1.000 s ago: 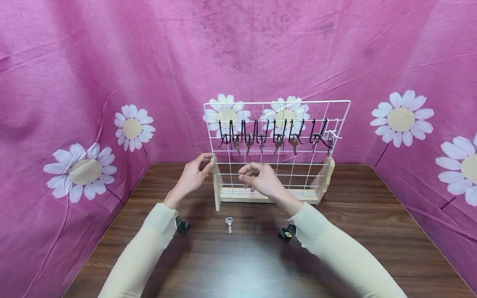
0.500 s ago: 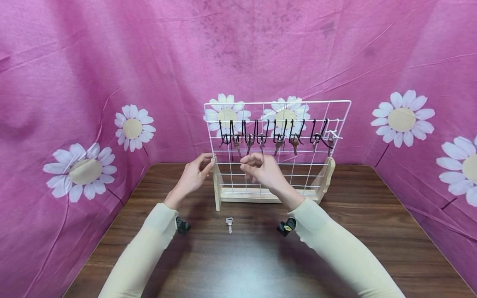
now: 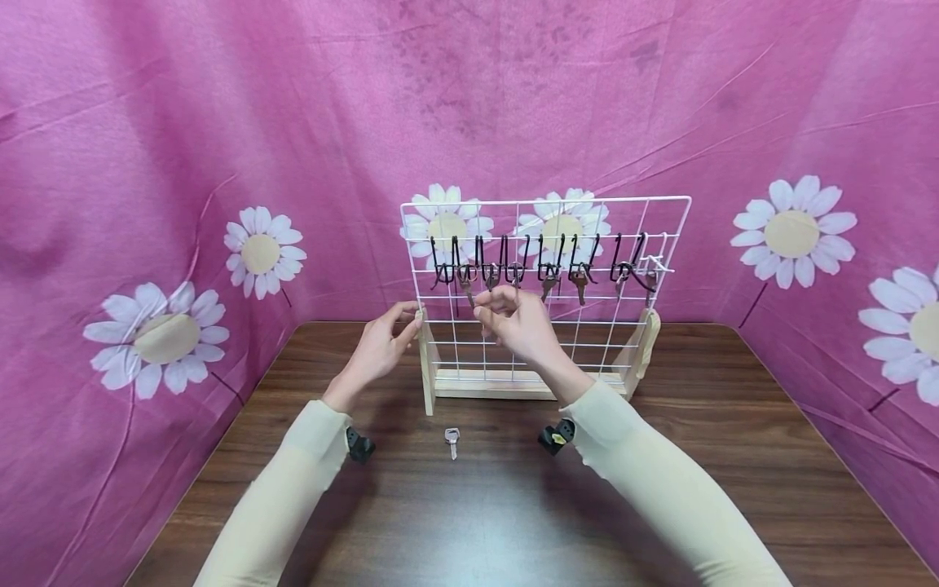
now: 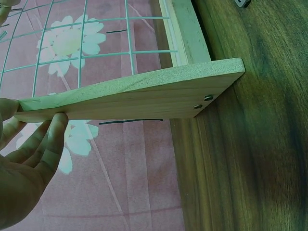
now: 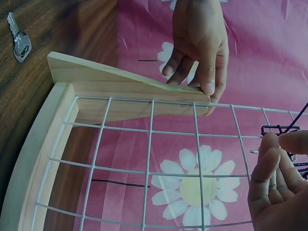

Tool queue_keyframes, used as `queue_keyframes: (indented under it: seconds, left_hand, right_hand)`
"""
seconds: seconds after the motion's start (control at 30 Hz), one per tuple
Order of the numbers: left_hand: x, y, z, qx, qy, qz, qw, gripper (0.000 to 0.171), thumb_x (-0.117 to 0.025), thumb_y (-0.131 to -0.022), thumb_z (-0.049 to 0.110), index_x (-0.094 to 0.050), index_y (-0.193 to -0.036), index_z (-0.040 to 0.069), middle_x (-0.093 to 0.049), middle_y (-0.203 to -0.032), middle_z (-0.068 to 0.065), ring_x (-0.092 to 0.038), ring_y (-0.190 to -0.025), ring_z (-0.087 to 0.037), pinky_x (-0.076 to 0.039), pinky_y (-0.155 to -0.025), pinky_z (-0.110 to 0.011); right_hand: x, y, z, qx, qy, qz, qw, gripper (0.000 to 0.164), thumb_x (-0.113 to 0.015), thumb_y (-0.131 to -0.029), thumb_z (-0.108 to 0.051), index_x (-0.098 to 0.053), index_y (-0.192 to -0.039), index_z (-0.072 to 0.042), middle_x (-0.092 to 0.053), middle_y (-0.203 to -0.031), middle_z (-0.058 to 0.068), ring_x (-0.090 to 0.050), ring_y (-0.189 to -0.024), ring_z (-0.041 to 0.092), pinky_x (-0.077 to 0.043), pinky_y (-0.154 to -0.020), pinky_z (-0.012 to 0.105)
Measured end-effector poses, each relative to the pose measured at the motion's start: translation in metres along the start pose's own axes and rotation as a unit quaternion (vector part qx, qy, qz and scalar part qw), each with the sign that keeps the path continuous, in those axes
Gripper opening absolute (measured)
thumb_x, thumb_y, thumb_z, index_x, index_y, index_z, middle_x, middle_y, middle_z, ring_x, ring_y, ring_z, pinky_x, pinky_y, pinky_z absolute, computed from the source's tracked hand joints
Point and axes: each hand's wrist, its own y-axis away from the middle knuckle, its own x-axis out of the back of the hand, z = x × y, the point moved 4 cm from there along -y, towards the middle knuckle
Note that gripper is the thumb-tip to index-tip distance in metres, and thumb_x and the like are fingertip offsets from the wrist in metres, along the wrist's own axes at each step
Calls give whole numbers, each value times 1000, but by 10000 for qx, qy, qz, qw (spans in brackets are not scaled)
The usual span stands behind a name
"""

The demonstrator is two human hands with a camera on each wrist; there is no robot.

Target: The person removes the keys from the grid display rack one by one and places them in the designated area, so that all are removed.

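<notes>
My left hand (image 3: 379, 344) holds the upper end of the wooden side post (image 4: 130, 94) of a white wire grid rack (image 3: 557, 345); thumb and fingers lie on either side of the wood. My right hand (image 3: 522, 324) is raised before the rack, fingers bent, thumb and index tips close together. In the head view its fingertips overlap the lower end of a hanging key (image 3: 467, 285). The right wrist view has the same hand (image 5: 275, 185) just below a black hook (image 5: 276, 130). Nothing shows between its fingers. More keys (image 3: 580, 285) hang from black hooks along the grid.
A silver key (image 3: 452, 443) lies on the brown wooden table (image 3: 469, 522) in front of the rack. One white hook (image 3: 655, 262) sits at the grid's right end, with a key below it. A pink flowered cloth (image 3: 352, 147) surrounds the table.
My right hand has risen in front of the grid, from below the hanging keys up to their lower ends. The left hand stays on the post, and the key on the table lies unmoved.
</notes>
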Motion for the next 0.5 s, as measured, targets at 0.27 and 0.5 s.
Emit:
queue_keyframes:
  seconds: [0.27, 0.5]
  left_hand:
    - [0, 1, 2, 18, 10, -17, 10000, 33, -56, -103, 27, -59, -132, 12, -73, -115, -16, -75, -87, -28, -63, -71, -32]
    - [1, 1, 2, -21, -10, -5, 10000, 33, -56, -103, 28, -59, -132, 12, -73, -114, -15, -75, -89, -30, -63, -72, -34]
  right_hand:
    - [-1, -2, -3, 173, 332, 268, 9989, 21, -72, -91, -20, -70, -111, -12, -75, -90, 11, -69, -63, 16, -62, -60, 38]
    - [-4, -4, -2, 266, 418, 308, 9983, 29, -72, -91, -22, -70, -118, -11, -76, -108, 10, -74, -72, 28, -63, -62, 38]
